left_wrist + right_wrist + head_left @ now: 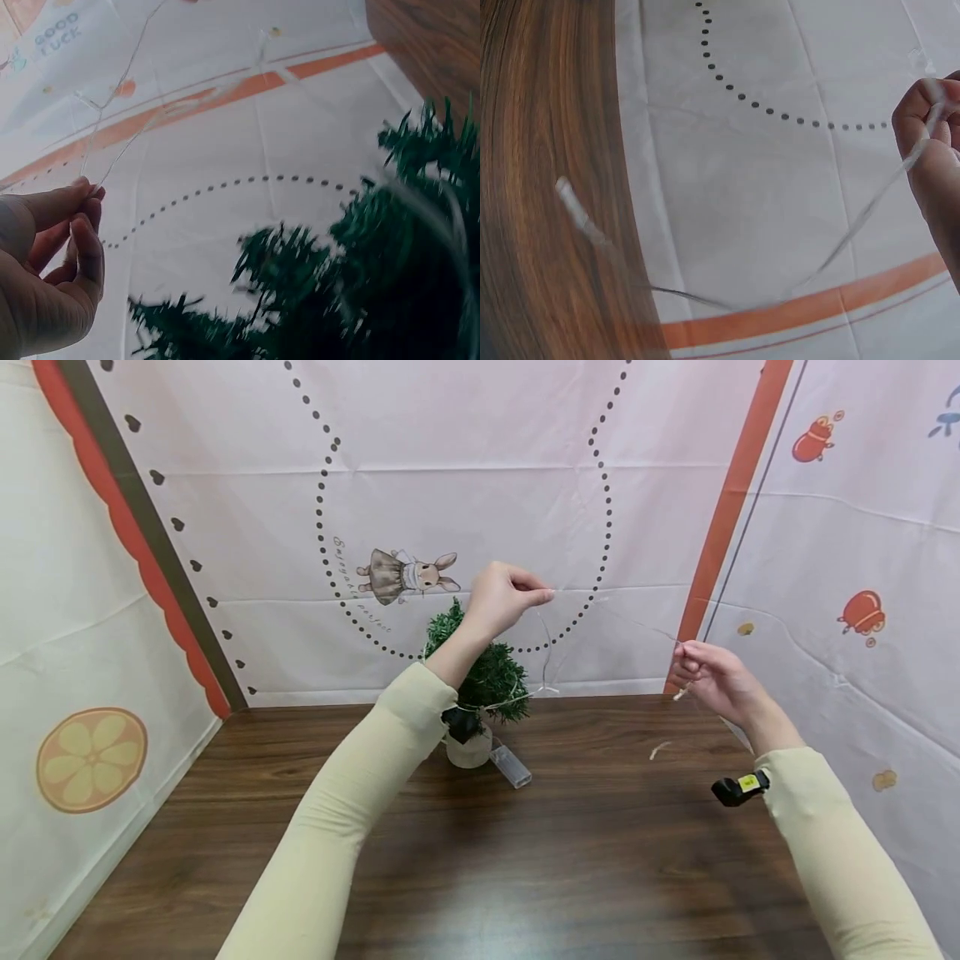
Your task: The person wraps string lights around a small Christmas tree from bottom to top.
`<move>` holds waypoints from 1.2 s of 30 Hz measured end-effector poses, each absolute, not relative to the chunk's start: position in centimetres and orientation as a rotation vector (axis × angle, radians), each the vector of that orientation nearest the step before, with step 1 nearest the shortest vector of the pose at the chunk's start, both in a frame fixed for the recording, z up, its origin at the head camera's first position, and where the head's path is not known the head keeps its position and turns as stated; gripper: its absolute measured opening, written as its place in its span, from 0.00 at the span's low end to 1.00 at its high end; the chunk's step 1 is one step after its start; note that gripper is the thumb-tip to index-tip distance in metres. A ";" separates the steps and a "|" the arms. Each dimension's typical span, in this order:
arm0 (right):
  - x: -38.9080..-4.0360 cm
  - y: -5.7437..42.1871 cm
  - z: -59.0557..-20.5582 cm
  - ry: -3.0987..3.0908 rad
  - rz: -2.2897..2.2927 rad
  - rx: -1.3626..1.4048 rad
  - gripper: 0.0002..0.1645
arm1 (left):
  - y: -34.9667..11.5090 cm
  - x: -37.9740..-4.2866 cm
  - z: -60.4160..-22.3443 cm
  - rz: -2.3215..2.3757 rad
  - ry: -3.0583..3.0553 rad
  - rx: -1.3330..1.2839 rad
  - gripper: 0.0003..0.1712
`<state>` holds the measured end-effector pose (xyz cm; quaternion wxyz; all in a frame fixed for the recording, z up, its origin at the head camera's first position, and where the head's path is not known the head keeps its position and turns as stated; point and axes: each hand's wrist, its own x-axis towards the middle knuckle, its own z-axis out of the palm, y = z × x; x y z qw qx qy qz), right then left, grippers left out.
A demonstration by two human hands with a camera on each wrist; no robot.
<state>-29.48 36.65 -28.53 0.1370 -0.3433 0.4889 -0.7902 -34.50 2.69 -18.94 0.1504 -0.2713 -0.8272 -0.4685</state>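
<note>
A small green artificial tree (497, 681) stands in a pale pot (471, 753), partly hidden behind the left forearm. Thin clear wire of a string light (870, 206) runs from the tree up to both hands. My left hand (504, 600), raised above the tree's right side, pinches the wire between thumb and fingertips. Farther right, my right hand (712, 677) holds another stretch with curled fingers, and a thin span links the two hands. The wire's loose end (574, 206) dangles below the right hand. Beside the pot lies a clear battery box (512, 767).
The brown wooden table (585, 852) reaches back to a printed cloth (465, 427) hung as a wall. More printed cloth (847, 552) hangs at the right and left. Black wrist cameras (738, 787) sit at both cuffs.
</note>
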 end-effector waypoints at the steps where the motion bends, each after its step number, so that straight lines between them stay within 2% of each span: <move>1: -29.4 36.9 -28.6 1.437 -2.283 -0.991 0.26 | 2.4 -34.5 -18.7 -1.337 -2.386 -0.766 0.08; 12: -28.2 38.8 -29.3 1.576 -2.295 -0.921 0.26 | 0.3 -35.3 -17.4 -1.417 -2.429 -0.668 0.08; 26: -27.6 40.7 -30.3 1.288 -2.407 -0.975 0.31 | -1.8 -36.8 -17.1 -1.840 -2.240 -0.582 0.11; 36: -27.7 41.5 -30.2 1.250 -2.422 -0.997 0.31 | -2.4 -37.4 -16.9 -1.851 -2.279 -0.510 0.10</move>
